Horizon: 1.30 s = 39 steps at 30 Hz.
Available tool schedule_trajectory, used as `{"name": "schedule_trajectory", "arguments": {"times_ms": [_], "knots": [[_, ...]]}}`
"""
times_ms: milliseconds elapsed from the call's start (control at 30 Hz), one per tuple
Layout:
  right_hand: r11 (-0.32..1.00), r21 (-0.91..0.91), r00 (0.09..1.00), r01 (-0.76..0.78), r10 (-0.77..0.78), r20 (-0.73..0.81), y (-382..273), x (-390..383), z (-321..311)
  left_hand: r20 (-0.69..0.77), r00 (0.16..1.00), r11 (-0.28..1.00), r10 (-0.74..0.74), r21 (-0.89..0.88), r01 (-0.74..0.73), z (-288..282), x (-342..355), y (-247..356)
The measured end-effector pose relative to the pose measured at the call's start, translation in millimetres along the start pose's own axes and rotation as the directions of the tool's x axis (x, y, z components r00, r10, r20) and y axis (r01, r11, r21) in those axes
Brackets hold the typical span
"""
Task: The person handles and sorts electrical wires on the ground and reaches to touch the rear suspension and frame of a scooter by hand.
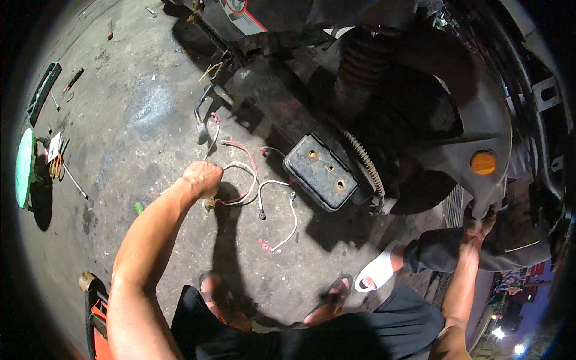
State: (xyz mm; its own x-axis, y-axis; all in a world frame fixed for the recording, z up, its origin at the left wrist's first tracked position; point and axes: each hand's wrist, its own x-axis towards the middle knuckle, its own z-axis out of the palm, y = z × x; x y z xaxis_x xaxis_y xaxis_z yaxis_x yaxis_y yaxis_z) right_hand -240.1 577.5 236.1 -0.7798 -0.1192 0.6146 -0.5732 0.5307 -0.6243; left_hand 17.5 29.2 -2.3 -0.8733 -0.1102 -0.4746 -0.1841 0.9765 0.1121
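Note:
My left hand (204, 178) is closed in a fist around a cable, low over the concrete floor. White and red cables (256, 174) curl beside it, some ending in lugs or red-capped ends. A small yellowish connector (209, 204) shows just below the fist. To its right, a black rectangular box (315, 168) with several holes in its top leans near a corrugated hose (363, 159). My right hand (480, 221) is wrapped around the lower end of a dark vehicle fender (480, 144) with a round orange reflector; its fingertips are partly hidden.
A coil spring (363, 66) stands inside the wheel arch. Another person's white shoe (375, 273) and dark-trousered leg are close on the right. Several tools and a green round object (25, 168) are at the left. An orange and black item (96, 312) stands lower left.

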Motion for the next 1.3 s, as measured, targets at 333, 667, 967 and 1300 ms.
{"name": "schedule_trajectory", "arguments": {"times_ms": [333,667,967,1300], "knots": [[0.872,0.413,0.953,-0.262,0.301,-0.031,17.2,4.6,6.2,-0.004,1.0,1.0,0.007,-0.009,-0.007,-0.2,2.1,8.0],[0.995,0.037,0.995,-0.095,0.096,-0.034,6.9,1.0,23.7,-0.028,1.0,1.0,-0.005,-0.001,0.005,2.6,-3.3,-2.0],[0.968,0.187,0.983,-0.167,0.178,-0.043,-6.8,-1.2,18.9,-0.017,1.0,1.0,-0.006,0.008,0.006,2.0,2.9,0.8],[0.725,0.552,0.911,-0.412,0.34,0.233,25.3,-5.0,-2.4,0.015,1.0,0.994,-0.028,-0.107,0.029,-1.4,4.5,5.9]]}}
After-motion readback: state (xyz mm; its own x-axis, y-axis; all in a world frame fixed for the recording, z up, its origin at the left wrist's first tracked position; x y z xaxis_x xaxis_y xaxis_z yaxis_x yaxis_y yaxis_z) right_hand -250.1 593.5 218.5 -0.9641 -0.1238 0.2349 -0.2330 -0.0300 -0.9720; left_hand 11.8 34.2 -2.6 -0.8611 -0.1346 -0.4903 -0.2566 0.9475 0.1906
